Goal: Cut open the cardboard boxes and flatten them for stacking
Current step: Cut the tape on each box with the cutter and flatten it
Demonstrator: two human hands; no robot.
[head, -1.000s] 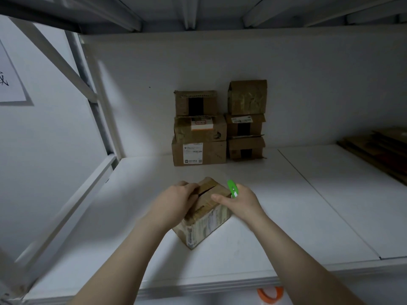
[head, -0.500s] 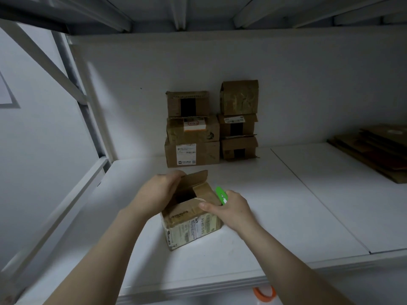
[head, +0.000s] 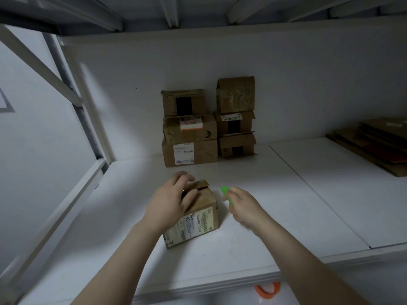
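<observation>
1. Shelf (head: 220, 260): white, flat, lit in a band across the middle; the front lip is seen at the bottom.
2. Second shelf board (head: 341, 194): white, laid flush to the right of item 1, with a thin seam between them.
3. Back panel (head: 286, 84): white, upright behind the shelf.
4. Upright post (head: 87, 106): pale metal, set at the back left corner.
5. Diagonal brace (head: 37, 62): white, slanted down to the post.
6. Side rail (head: 66, 205): white, run along the left edge of the shelf.
7. Overhead beams (head: 169, 9): grey, in shadow.
8. Paper sheet (head: 3, 102): fixed to the left wall, cut off by the frame edge.
9. Orange ring (head: 261, 290): partly hidden below the front lip.
</observation>
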